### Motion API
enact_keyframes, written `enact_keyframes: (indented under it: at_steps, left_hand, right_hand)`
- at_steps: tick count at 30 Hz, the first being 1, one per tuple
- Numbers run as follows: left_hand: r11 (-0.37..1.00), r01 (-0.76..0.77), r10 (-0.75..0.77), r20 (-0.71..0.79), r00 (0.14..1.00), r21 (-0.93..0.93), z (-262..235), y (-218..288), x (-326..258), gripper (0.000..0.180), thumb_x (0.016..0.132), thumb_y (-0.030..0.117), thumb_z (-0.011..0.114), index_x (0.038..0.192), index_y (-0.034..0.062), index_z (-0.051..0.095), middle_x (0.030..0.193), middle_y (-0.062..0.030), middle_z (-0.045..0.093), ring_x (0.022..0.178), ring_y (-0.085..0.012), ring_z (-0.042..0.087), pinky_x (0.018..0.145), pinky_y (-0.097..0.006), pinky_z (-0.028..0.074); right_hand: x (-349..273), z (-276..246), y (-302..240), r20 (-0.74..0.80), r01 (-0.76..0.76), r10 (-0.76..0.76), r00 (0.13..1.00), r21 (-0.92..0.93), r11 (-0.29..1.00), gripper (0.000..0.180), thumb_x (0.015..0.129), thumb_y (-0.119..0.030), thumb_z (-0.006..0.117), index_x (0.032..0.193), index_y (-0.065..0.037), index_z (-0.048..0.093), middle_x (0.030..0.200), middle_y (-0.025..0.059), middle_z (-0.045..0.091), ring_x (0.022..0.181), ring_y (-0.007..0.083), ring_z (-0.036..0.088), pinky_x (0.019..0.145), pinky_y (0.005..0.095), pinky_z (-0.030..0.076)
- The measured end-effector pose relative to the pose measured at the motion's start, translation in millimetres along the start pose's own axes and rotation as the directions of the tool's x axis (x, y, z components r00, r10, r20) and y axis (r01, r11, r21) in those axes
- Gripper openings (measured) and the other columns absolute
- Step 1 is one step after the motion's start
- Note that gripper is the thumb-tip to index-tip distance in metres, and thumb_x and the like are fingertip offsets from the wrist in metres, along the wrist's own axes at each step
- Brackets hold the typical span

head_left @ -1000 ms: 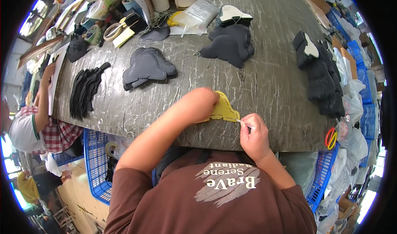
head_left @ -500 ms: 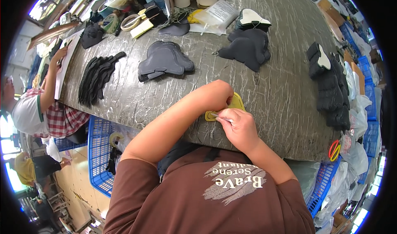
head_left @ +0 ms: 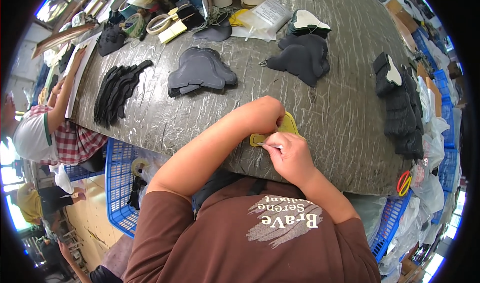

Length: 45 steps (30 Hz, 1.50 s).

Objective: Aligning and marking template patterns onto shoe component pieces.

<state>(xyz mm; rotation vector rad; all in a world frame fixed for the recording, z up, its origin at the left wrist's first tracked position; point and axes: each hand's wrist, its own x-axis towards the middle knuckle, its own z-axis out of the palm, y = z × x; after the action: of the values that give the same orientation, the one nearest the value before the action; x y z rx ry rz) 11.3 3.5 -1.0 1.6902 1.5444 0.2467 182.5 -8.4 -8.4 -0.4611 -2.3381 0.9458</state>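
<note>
While left hand pins it, yellow template (mostly hidden) lies flat, right hand touching

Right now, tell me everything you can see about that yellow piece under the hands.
The yellow piece is a thin, flat cut-out with rounded lobes, lying near the front edge of the grey table. The left hand presses on it, hiding most of it; the right hand holds a thin white tool at its lower edge.
</note>
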Motion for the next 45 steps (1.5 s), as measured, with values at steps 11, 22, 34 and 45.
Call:
enact_keyframes:
  at_steps: [11,22,34,45]
  left_hand:
    - [0.998,0.062,-0.062,0.034,0.998,-0.002,1.6,-1.0,2.3,0.022,0.063,0.006,0.075,0.084,0.0030,0.071,0.080,-0.0164,0.069,0.076,-0.0307,0.068,0.068,-0.039,0.054]
    - [0.999,0.030,-0.029,0.033,0.999,-0.014,0.3,0.0,0.6,0.018,0.068,0.004,0.072,0.085,-0.0008,0.069,0.075,-0.0138,0.069,0.066,-0.0235,0.068,0.063,-0.035,0.053]
    - [0.999,0.046,-0.046,0.051,0.998,-0.018,-0.2,0.9,0.3,0.018,0.069,0.003,0.072,0.085,-0.0008,0.068,0.075,-0.0136,0.069,0.066,-0.0228,0.068,0.061,-0.035,0.053]
    - [0.999,0.037,-0.036,0.043,0.998,-0.023,-0.6,1.2,-0.9,0.017,0.070,0.003,0.072,0.086,-0.0019,0.068,0.075,-0.0131,0.069,0.064,-0.0205,0.068,0.059,-0.034,0.053]
  right_hand:
    - [-10.2,-17.1,11.8,-0.074,-0.246,0.257,0.963,0.138,0.959,0.012,0.081,0.001,0.067,0.083,-0.003,0.055,0.072,0.0130,0.062,0.065,0.0285,0.063,0.059,0.0348,0.048]
    - [-14.7,-27.9,16.8,-0.122,-0.288,0.305,0.945,0.134,0.948,0.012,0.082,0.002,0.066,0.084,-0.002,0.055,0.074,0.0132,0.063,0.065,0.0277,0.063,0.059,0.0338,0.048]
    - [-17.8,-29.9,13.8,-0.124,-0.241,0.242,0.962,0.027,0.970,0.010,0.083,0.000,0.066,0.083,-0.001,0.056,0.075,0.0116,0.063,0.067,0.0256,0.063,0.062,0.0334,0.049]
    - [-24.6,-32.1,16.0,-0.173,-0.284,0.290,0.941,0.061,0.957,0.011,0.082,-0.002,0.067,0.082,-0.003,0.055,0.072,0.0117,0.062,0.065,0.0287,0.062,0.061,0.0362,0.048]
